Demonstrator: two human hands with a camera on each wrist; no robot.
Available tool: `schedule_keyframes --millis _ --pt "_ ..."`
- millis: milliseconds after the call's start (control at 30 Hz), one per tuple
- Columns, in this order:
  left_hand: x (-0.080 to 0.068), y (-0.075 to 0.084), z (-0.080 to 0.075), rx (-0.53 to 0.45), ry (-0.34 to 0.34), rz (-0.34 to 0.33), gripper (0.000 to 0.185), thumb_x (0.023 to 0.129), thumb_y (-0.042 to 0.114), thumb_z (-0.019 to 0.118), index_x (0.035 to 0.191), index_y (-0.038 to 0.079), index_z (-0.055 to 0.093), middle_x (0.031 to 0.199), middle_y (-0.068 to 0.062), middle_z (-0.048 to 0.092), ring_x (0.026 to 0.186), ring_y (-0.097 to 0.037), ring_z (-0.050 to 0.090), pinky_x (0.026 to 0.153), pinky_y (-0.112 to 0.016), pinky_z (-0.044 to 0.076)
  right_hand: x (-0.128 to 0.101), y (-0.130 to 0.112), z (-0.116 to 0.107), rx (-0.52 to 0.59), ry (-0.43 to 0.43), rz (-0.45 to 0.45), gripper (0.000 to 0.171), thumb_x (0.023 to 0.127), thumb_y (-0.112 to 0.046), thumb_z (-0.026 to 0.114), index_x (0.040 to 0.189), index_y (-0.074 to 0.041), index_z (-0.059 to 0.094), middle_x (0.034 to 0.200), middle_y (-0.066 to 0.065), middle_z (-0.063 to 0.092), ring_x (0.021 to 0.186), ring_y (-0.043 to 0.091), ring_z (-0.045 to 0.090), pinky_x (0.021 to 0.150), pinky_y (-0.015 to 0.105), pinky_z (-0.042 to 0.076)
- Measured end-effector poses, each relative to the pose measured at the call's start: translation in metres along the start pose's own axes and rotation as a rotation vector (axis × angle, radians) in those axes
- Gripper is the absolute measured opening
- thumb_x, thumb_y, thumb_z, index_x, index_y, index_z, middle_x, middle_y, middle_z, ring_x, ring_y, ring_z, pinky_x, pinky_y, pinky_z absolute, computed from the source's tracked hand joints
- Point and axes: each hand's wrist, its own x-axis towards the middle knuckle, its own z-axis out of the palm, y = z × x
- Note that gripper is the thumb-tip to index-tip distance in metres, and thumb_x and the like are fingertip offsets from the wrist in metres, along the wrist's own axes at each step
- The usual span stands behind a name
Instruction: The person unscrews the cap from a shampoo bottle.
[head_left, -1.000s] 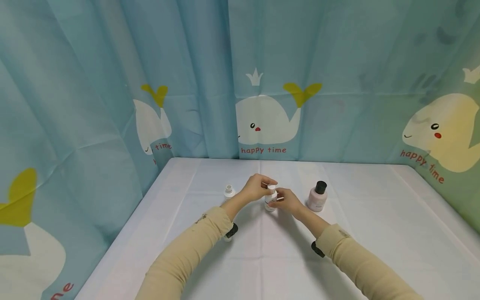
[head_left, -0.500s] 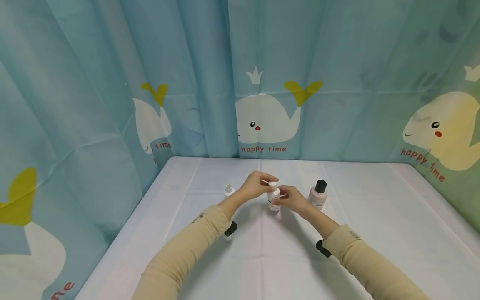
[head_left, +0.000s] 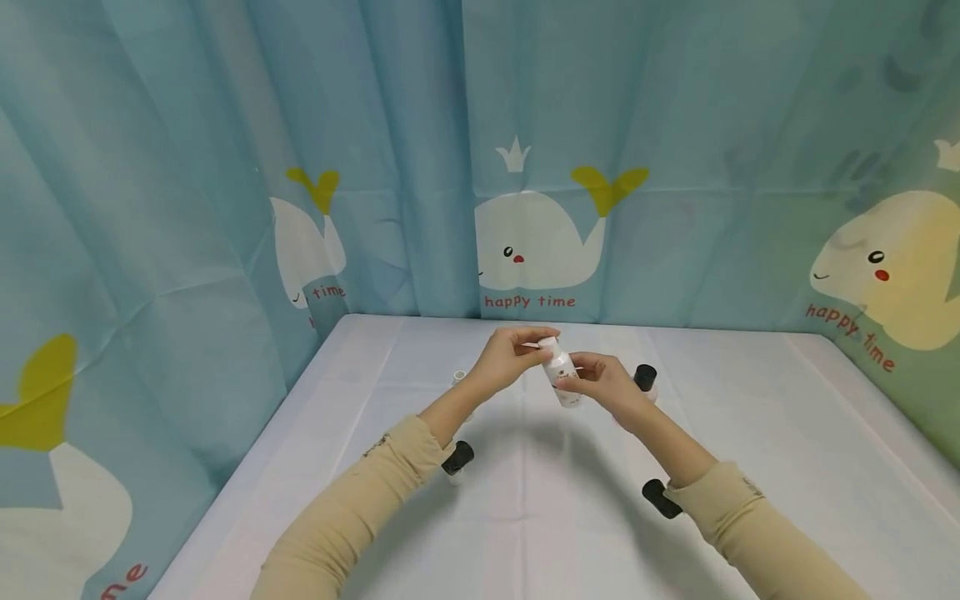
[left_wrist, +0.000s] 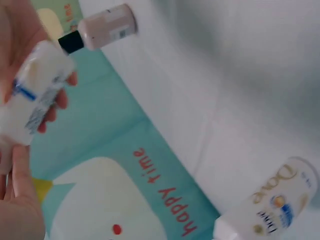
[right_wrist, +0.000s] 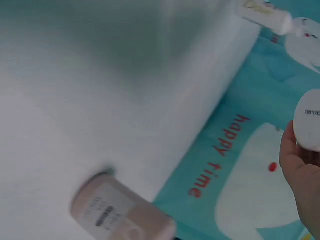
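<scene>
A small white bottle (head_left: pixel 562 385) with printed decorations hangs tilted above the table, its white cap (head_left: pixel 549 347) leaning up to the left. My left hand (head_left: pixel 504 363) pinches the cap between thumb and fingers. Lower on the body, my right hand (head_left: pixel 611 387) grips the bottle from the right side. In the left wrist view the bottle's label (left_wrist: pixel 35 97) faces the camera, with blue and dark print. The round bottle base (right_wrist: pixel 311 120), bearing a barcode, shows in the right wrist view. Whether the cap is seated fully on the neck cannot be told.
A white Dove bottle (left_wrist: pixel 277 205) stands on the table, mostly hidden behind my left forearm in the head view. Behind my right wrist is a pink bottle (left_wrist: pixel 110 26) with a black cap (head_left: pixel 645 377). A blue whale-print curtain (head_left: pixel 420 167) borders the white table (head_left: pixel 750 400).
Both hands have raised the white bottle off the table and moved it slightly right. It has gone from upright to tilted. The right forearm has shifted right.
</scene>
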Motion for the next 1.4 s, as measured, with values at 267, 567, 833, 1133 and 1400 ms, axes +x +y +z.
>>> schedule_keyframes --millis 267,567,833,1133,1400 --pt "-0.006 0.016 -0.003 -0.07 0.096 0.023 0.035 0.089 0.008 0.063 0.125 0.005 0.061 0.127 -0.013 0.061 0.101 -0.028 0.066 0.087 -0.03 0.055 -0.006 -0.026 -0.004 0.052 0.024 -0.005 0.045 0.09 -0.017 0.065 0.127 0.006 0.053 0.102 0.003 0.068 0.086 0.005 0.061 0.082 0.029 0.052" --pt "-0.017 0.023 -0.003 -0.118 0.073 0.026 0.035 0.09 0.009 0.063 0.125 0.004 0.06 0.125 -0.013 0.062 0.099 -0.026 0.067 0.086 -0.029 0.055 -0.018 -0.032 -0.005 0.047 -0.026 -0.051 0.048 0.091 -0.018 0.063 0.128 0.008 0.05 0.11 0.013 0.064 0.087 0.007 0.061 0.079 0.027 0.052" --pt "-0.031 0.027 -0.003 -0.15 0.024 0.07 0.035 0.088 0.005 0.064 0.123 0.001 0.061 0.126 -0.016 0.061 0.092 -0.022 0.069 0.085 -0.03 0.056 -0.035 -0.037 -0.006 0.02 -0.077 -0.076 0.047 0.091 -0.02 0.064 0.127 0.007 0.051 0.111 0.016 0.062 0.087 0.01 0.061 0.077 0.027 0.053" --pt "-0.042 0.031 -0.002 -0.206 0.024 0.047 0.035 0.087 0.003 0.065 0.121 -0.002 0.061 0.123 -0.018 0.062 0.092 -0.022 0.069 0.085 -0.03 0.056 -0.041 -0.039 -0.005 0.009 -0.095 -0.079 0.048 0.09 -0.018 0.065 0.128 0.008 0.051 0.111 0.018 0.063 0.086 0.008 0.062 0.076 0.027 0.054" --pt "-0.056 0.03 -0.005 -0.198 -0.008 0.077 0.033 0.085 -0.001 0.066 0.117 -0.005 0.062 0.122 -0.02 0.062 0.085 -0.015 0.068 0.083 -0.032 0.057 -0.052 -0.038 0.002 0.012 -0.145 -0.13 0.045 0.089 -0.015 0.065 0.127 0.005 0.052 0.108 0.015 0.062 0.082 0.008 0.062 0.073 0.026 0.056"
